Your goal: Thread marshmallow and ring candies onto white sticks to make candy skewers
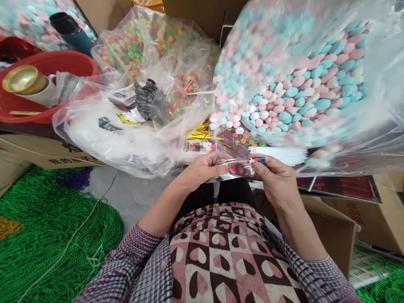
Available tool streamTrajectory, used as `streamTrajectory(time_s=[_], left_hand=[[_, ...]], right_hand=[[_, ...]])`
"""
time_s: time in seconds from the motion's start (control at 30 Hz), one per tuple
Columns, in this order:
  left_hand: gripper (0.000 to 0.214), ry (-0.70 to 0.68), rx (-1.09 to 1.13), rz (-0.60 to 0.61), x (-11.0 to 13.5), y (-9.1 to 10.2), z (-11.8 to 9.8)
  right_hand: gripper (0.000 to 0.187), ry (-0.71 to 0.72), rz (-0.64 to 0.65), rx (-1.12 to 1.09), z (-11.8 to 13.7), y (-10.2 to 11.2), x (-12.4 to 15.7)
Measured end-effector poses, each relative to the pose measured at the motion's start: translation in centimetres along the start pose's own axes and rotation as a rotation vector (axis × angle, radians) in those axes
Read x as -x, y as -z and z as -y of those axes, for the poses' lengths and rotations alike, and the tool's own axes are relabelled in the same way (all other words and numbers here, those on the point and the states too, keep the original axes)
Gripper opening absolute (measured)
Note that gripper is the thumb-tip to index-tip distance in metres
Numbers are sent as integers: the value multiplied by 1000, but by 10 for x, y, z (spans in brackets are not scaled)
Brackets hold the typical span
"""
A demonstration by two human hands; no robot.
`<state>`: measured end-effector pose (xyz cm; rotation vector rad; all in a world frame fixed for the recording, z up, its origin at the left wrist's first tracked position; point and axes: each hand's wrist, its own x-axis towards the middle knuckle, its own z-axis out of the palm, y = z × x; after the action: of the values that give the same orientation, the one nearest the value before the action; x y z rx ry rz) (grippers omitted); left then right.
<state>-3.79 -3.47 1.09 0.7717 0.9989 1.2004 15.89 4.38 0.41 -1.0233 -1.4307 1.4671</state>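
Note:
A small clear plastic bag [237, 166] is stretched between my two hands, low over the table's near edge. My left hand [202, 171] pinches its left end between thumb and fingers. At the right end, my right hand [280, 181] is closed on the same bag, and a small red, white and blue printed piece [259, 159] shows at its fingertips. Something reddish shows through the bag; I cannot make out what. Just beyond the hands lie printed cards [197, 146], yellow twist ties [202, 132], loose ring-shaped pieces [245, 139] and a stack of white strips [280, 155].
A large clear bag of pink, blue and white pebble-like pieces [303, 97] fills the right. Bags of coloured rings [142, 42] stand behind. At left are a red basin [75, 63] with bowls and a dark-capped bottle [74, 35]. Green strands [57, 235] cover the floor.

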Motion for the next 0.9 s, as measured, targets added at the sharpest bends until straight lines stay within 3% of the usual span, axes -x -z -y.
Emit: streamTrajectory(time_s=[0.13,0.43,0.53,0.67,0.9], left_hand=[[33,67,-64,-50,1,-2,-1],[44,-65,-383,-188,2,-5,9],[44,-97,-538,-168,3,-8,7],[41,-138,-642,-128,3,-10,7],[36,-124,-671,-50,4,-12,-2]], right_hand=[[17,17,-65,-1,-6,2,3],[42,-66,2,52,-4,-4,12],[26,-169,58,-72,-2,-8,9],[30,-173,-8,-134,-3,-10,7],[51,-8,-83,155,-1,-7,13]])
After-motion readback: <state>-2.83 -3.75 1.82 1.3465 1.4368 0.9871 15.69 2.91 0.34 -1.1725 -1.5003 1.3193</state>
